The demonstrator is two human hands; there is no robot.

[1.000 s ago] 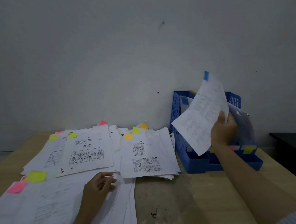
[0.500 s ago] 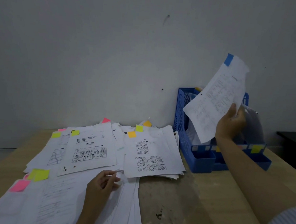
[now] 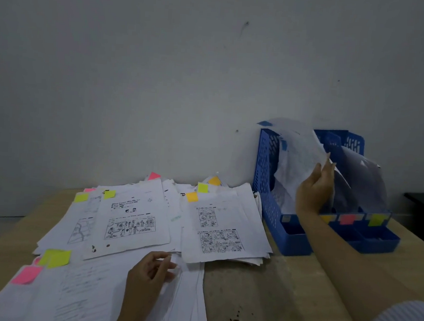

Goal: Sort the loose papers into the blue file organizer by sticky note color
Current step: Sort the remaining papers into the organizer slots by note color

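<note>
- My right hand (image 3: 315, 186) pinches a printed sheet (image 3: 297, 156) with a blue sticky note (image 3: 265, 123), its lower part down inside the leftmost slot of the blue file organizer (image 3: 265, 179).
- My left hand (image 3: 152, 269) rests on the loose papers (image 3: 136, 220) spread across the wooden table (image 3: 271, 302), fingers loosely curled, touching a sheet's edge.

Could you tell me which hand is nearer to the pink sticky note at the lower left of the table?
Left. The left hand rests on the near paper stack, to the right of that pink note. The right hand is far across the table at the blue organizer, holding a sheet.
</note>
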